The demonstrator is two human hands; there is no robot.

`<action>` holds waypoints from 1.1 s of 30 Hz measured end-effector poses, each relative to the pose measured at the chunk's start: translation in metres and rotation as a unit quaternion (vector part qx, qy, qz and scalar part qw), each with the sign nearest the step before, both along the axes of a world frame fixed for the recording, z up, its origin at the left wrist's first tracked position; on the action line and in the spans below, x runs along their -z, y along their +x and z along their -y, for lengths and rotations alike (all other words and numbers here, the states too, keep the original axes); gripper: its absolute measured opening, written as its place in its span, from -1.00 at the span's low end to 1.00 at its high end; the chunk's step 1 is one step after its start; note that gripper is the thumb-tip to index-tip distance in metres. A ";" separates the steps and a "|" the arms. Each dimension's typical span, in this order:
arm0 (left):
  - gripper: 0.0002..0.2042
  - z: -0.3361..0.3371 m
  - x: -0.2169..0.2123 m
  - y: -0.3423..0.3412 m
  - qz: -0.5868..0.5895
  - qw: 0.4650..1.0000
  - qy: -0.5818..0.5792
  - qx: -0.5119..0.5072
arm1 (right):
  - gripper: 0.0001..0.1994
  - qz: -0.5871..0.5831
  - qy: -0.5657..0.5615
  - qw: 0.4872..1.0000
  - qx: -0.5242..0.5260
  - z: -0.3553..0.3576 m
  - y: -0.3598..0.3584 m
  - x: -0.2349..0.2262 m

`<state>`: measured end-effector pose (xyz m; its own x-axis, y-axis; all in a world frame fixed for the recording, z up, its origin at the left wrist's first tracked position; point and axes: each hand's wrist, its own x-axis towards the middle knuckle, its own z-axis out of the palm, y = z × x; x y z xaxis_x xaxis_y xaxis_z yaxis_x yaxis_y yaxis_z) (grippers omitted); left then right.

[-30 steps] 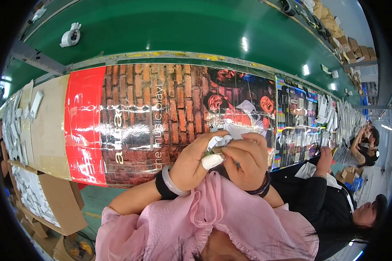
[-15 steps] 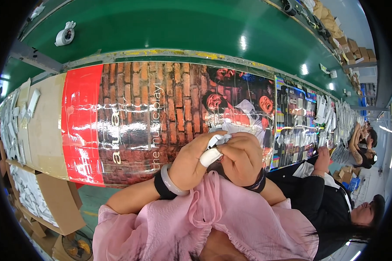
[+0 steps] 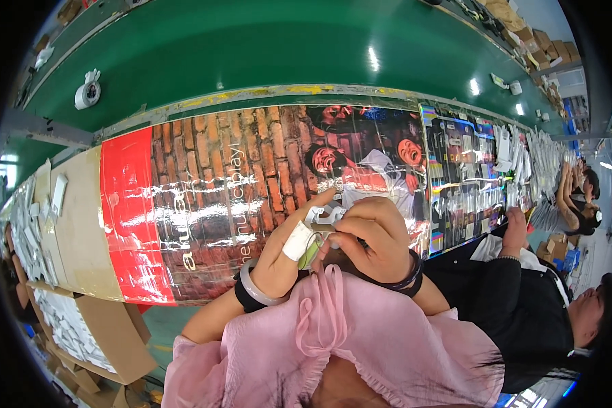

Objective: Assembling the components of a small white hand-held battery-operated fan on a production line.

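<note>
Close to my chest, over the near edge of the bench, both my hands meet around a small white plastic part (image 3: 325, 216) with an open, bracket-like frame. My left hand (image 3: 283, 255) grips it from the left, fingers curled. A white band (image 3: 297, 241), perhaps tape, shows at its thumb. Just beneath, a small yellow-green patch (image 3: 311, 253) is visible; I cannot tell what it belongs to. From the other side my right hand (image 3: 377, 238) pinches the part between thumb and fingers. Its lower portion is hidden by my fingers.
Printed sheets under clear film cover the bench (image 3: 211, 204). White pieces (image 3: 30, 224) are heaped on the left, near a carton (image 3: 109, 333) full of white parts. A green conveyor belt (image 3: 251, 47) runs beyond, carrying a white round device (image 3: 88, 92). A co-worker (image 3: 483, 292) sits close on my right.
My hands have parted slightly and turned, baring more of the white part's frame and the yellow-green patch. The view has shifted a little.
</note>
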<state>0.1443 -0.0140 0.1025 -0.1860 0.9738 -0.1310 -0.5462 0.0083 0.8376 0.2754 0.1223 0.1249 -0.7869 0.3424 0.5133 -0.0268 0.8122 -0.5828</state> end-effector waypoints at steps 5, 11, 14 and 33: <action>-0.26 -0.002 0.002 0.001 0.033 0.999 -0.019 0.005 | -0.75 -0.010 -0.011 1.000 0.000 0.000 0.000 0.005; -0.22 -0.002 0.004 0.004 0.063 0.997 -0.034 -0.007 | -0.76 -0.028 -0.008 1.000 0.004 0.003 0.001 0.008; -0.23 -0.005 -0.001 0.006 0.046 0.998 -0.046 -0.014 | -0.75 -0.027 -0.006 1.000 0.013 0.003 0.002 0.008; -0.36 0.001 0.005 0.004 0.087 0.996 -0.022 -0.029 | -0.79 -0.046 0.059 0.996 -0.041 0.002 -0.004 -0.010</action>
